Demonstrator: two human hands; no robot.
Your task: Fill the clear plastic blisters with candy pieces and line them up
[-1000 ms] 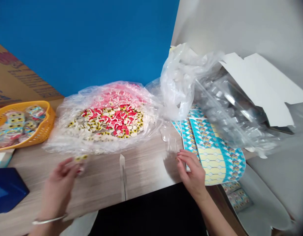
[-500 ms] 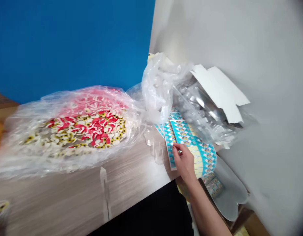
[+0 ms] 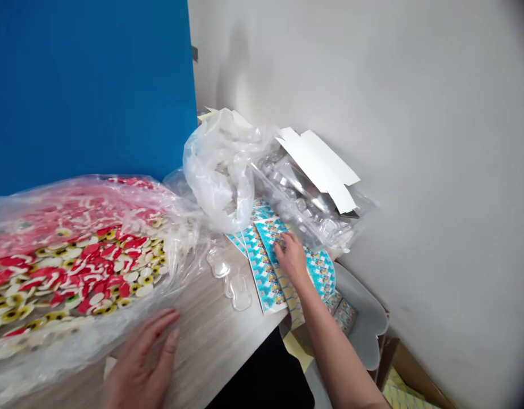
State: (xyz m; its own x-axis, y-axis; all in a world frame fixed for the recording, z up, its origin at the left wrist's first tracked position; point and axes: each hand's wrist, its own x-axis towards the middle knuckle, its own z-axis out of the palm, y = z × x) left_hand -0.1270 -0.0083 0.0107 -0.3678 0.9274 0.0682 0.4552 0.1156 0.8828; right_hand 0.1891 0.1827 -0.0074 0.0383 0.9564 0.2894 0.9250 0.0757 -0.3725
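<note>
Sticker sheets (image 3: pixel 262 278) under my right hand (image 3: pixel 289 253), fingers curled; can't tell if pinching. Clear shells (image 3: pixel 239 292) between hands. Left hand (image 3: pixel 140 363) loosely spread, near bag (image 3: pixel 85 339). Sheets overlap: careless tug could drag extras off table (image 3: pixel 210 341).

I have a grey-brown wood-grain counter (image 3: pixel 210 346) carrying overlapping turquoise-and-yellow printed paper sheets (image 3: pixel 262 272). Just left of the sheets I see clear moulded plastic shells (image 3: pixel 238 291); farther left spreads a large clear plastic bag of red, white and yellow pieces (image 3: pixel 100 261). Behind the sheets sits a crumpled translucent plastic bag (image 3: pixel 214 170).
</note>
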